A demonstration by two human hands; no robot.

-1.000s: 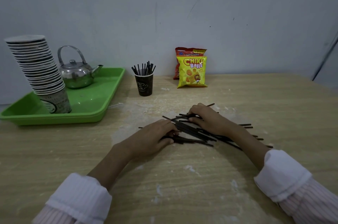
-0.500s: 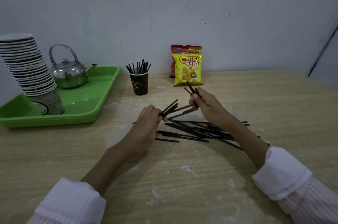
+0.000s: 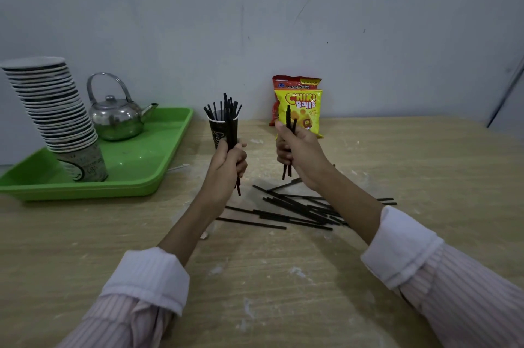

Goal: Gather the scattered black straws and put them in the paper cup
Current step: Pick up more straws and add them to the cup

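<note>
Sleeves frame the near edge of what I see, white cuffs turned back over bare forearms that reach forward over the worktop (image 3: 425, 166). Just beyond the wrists, a loose pile of black straws (image 3: 300, 210) lies crossed and overlapping on the wood, and I judge this to be the larger share of the job left. Above the pile, my left hand (image 3: 229, 160) is closed in a fist around a thick upright bundle of straws (image 3: 232, 132), and my right hand (image 3: 297, 150) is closed around a thinner bunch (image 3: 289, 146), also held upright. Both bundles are off the surface and not yet delivered. Directly behind the left hand stands the paper cup (image 3: 217, 133), which already has a cluster of straws poking up from its rim, so part of the work is done. Farther back, a green tray (image 3: 158, 174) carries a stack of cups (image 3: 56, 117) and a kettle (image 3: 117, 117), and snack bags (image 3: 300, 105) lean against the wall.
</note>
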